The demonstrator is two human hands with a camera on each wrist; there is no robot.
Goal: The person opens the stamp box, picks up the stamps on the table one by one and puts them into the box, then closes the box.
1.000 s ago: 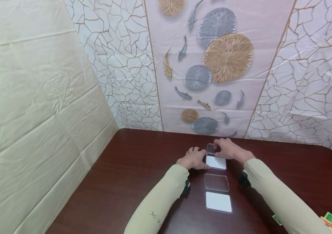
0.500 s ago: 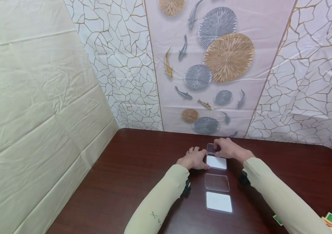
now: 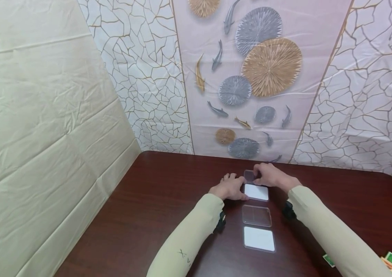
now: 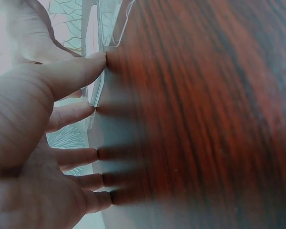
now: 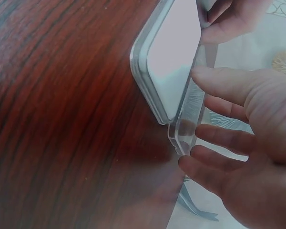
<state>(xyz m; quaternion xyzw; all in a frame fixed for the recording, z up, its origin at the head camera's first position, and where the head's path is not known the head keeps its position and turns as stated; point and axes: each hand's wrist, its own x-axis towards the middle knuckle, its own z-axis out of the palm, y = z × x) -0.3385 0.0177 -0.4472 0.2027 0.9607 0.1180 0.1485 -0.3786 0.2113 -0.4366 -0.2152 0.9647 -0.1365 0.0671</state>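
Squaring up the far white case (image 3: 256, 192) and clear lid (image 3: 249, 176) on the desk (image 3: 130, 215) seems the step in hand, and the next move would call for a light nudge or a clean release; in the head view the left hand (image 3: 228, 187) stretches wide beside the case and the right hand (image 3: 272, 176) spans the lid's right end, virtually unchanged from a second ago. In the left wrist view, straight thumb and forefinger touch the case's edge. In the right wrist view, spread fingers meet the lid with no clear pinch
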